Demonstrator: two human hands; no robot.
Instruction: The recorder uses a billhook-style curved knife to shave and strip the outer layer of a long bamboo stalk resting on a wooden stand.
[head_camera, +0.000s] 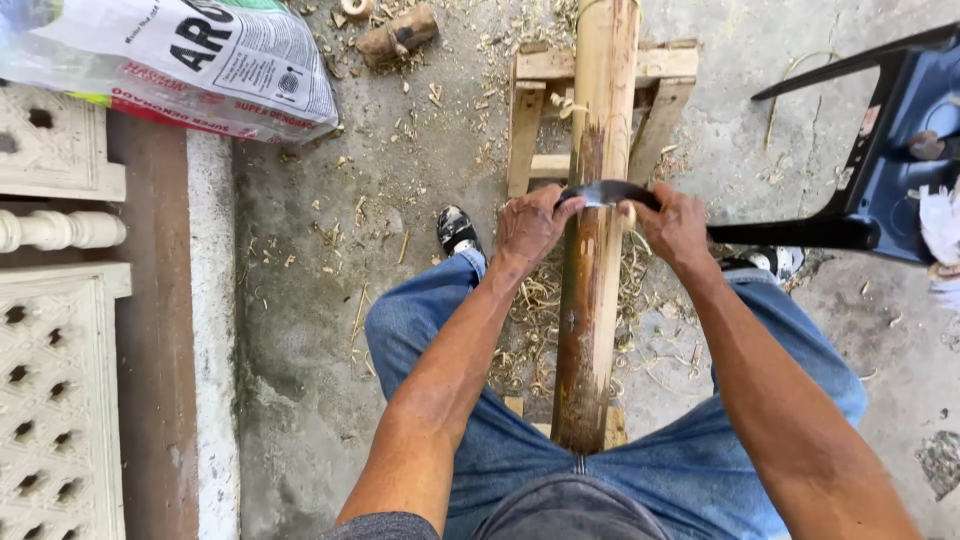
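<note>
Curved blade (608, 192) lies across bamboo pole (592, 280), gripped by both hands' fingers (560, 208).

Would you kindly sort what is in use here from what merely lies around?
In use: left hand, right hand, curved dark metal blade, long brown bamboo pole, wooden support frame.
Lying about: printed plastic sack, blue plastic chair, short log.

Curved blade (607, 192) lies across bamboo pole (592, 260) on wooden stand (528, 120).

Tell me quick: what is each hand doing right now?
Left hand: closed on the left end of the dark curved blade, across the bamboo pole.
Right hand: closed on the blade's right end.
</note>
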